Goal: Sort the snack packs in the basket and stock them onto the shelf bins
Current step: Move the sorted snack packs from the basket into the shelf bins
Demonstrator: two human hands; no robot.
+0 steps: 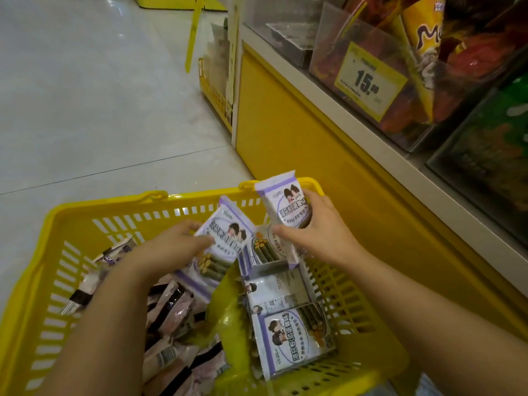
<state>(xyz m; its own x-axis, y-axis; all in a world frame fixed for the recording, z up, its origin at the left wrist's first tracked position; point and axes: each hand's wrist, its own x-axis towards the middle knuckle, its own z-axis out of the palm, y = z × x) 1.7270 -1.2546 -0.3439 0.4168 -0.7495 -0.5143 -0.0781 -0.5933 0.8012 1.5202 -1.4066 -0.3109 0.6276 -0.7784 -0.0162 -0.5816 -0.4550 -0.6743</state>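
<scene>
You stand on a pale, glossy tiled floor with thin grout lines and soft reflections. To your right runs a shelf unit with a smooth yellow base panel and a white ledge on top. Clear, hard-sided plastic bins sit on that ledge, holding crinkly red, orange and green wrappers, and a yellow price tag reading 15 is fixed to the front of one. A yellow post leans in the far aisle.

Below you is the basket, moulded yellow plastic with slotted walls and a rounded rim.

Your left hand pinches the tilted pack, thumb on its printed face. It is a flat, shiny rectangle in white and purple with a cartoon figure, held over the middle of the basket.

Your right hand curls around the upright pack of the same design, raised just above the basket's far rim; its crimped top edge points up.

Matching packs lie in an overlapping row along the basket's right side. A loose heap of dark and pink wrappers, glossy and creased, fills the left side under your left forearm.
</scene>
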